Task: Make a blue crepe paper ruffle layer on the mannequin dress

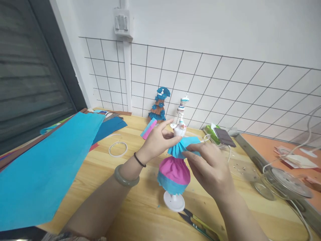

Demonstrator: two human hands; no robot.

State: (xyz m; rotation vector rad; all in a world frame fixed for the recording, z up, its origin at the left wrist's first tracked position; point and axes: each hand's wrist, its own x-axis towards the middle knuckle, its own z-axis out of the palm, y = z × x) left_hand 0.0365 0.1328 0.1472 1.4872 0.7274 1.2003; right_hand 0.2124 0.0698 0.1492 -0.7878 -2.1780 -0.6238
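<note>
A white figure [179, 131] stands upright on a round white base [174, 201]. Around its lower part is a puffy skirt [175, 172], pink above and blue below. Higher up, a pleated blue paper strip [184, 146] fans out around the figure. My left hand [163, 137] pinches the strip's left part, with the thumb over its upper edge. On the right, my right hand [204, 159] has its thumb and fingers closed on the strip's other end.
Blue paper sheets [55, 160] lie at left, near a tape ring [118, 149]. Behind stand a blue and brown paper dress [159, 105] and a white ornament [182, 107]. Yellow-handled scissors [198, 224] lie in front. At right are a phone [225, 137] and clear containers [288, 182].
</note>
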